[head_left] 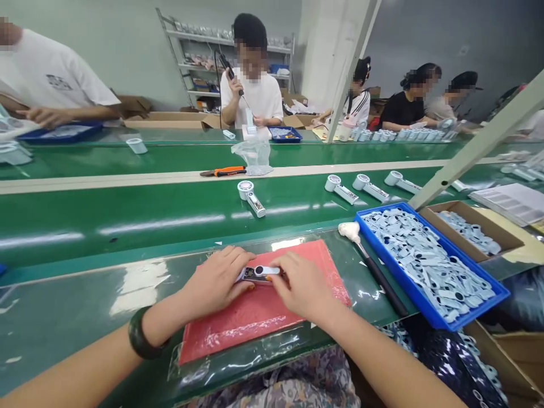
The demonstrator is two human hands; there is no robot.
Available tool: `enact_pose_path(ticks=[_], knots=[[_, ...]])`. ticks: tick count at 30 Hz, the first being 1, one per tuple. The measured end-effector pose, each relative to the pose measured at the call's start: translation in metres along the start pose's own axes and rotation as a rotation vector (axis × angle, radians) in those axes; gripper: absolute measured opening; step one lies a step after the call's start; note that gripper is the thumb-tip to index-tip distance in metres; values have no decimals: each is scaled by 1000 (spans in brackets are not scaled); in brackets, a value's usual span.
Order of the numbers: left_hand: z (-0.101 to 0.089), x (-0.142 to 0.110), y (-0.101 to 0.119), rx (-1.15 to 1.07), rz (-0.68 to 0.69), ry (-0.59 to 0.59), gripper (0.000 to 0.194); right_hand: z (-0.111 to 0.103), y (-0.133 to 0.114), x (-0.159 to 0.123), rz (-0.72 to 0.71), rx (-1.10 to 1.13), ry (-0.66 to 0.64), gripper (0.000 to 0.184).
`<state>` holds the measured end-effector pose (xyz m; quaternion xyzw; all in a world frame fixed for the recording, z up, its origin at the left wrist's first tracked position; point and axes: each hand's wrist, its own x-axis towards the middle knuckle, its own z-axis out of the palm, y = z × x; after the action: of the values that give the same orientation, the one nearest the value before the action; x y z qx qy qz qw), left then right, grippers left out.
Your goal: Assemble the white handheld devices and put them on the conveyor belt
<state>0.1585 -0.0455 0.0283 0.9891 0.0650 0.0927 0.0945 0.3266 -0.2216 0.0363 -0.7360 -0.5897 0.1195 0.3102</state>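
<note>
The left hand (pixel 216 281) and right hand (pixel 304 286) grasp a white plastic handle with exposed circuit board (pixel 257 274), resting on a red mat (pixel 272 320); a blue plastic tray (pixel 420 300) sits at two o'clock.

- one left hand (pixel 215 281) and one right hand (pixel 304 286)
- one small white device (pixel 259 274) between them
- one red mat (pixel 250 328)
- four white handled devices (pixel 251 198) on the belt
- one blue tray (pixel 476 311) of pale blue parts
- one cardboard box (pixel 467 226)
- one pair of orange-handled pliers (pixel 223 171)
- five co-workers (pixel 255 99) in view
</note>
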Motion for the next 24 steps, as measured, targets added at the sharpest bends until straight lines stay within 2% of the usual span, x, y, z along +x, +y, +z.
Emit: enact_pose_path(ticks=[3, 5, 9, 13, 15, 18, 21, 24], knots=[[0, 0, -1, -223, 26, 55, 31, 14, -14, 13, -21, -111, -69, 13], [0, 0, -3, -333, 32, 75, 22, 17, -15, 16, -10, -144, -87, 12], [1, 1, 0, -413, -34, 70, 20, 19, -6, 12, -11, -48, -23, 10], [0, 0, 7, -402, -55, 80, 21, 28, 8, 7, 114, 268, 21, 8], [0, -7, 11, -361, -5, 89, 23, 30, 11, 4, 168, 369, -23, 19], [3, -22, 18, -236, 43, 110, 21, 24, 8, -2, 114, 298, -182, 50], [12, -34, 27, -148, 23, 94, 22, 18, 0, -8, 19, 146, -302, 45], [22, -37, 36, -96, -27, 117, 26, 23, -2, -12, -13, 52, -256, 41]])
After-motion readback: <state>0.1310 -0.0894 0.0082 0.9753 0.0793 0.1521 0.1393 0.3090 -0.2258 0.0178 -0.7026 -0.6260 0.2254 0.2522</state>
